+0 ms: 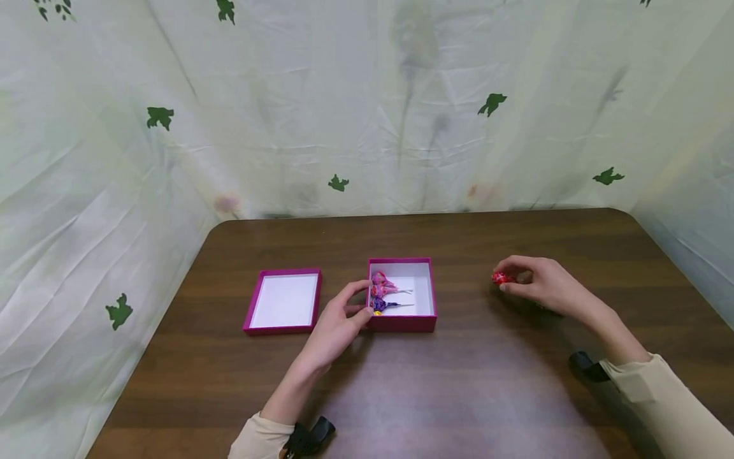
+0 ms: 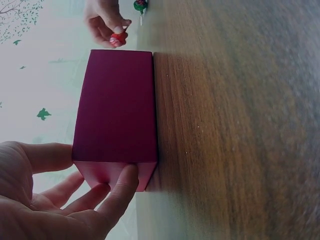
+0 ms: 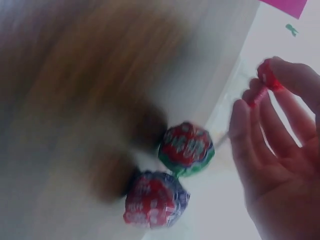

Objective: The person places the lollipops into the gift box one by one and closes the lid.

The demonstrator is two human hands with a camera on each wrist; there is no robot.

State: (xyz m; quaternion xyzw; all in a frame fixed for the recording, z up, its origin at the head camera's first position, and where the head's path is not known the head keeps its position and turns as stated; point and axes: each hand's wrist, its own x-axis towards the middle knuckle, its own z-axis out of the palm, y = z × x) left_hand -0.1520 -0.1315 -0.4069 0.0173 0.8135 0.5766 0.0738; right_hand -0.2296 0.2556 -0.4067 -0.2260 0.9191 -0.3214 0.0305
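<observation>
A magenta box (image 1: 401, 324) with a white inside stands mid-table. Several wrapped lollipops (image 1: 383, 291), pink and purple ones among them, lie along its left side, sticks pointing right. My left hand (image 1: 338, 328) rests against the box's left wall; in the left wrist view its fingers (image 2: 122, 187) touch the outside of that wall and its thumb is at the top corner. Off to the right, my right hand (image 1: 545, 284) pinches a red-wrapped lollipop (image 1: 500, 278) between thumb and fingers. Close by that hand are a red-and-green lollipop (image 3: 186, 149) and a red-and-purple one (image 3: 156, 200).
A magenta lid (image 1: 287, 301), white inside up, lies left of the box. The brown wooden table (image 1: 424, 389) ends at a pale curtain (image 1: 367, 127) with green leaf prints, which also hangs along both sides.
</observation>
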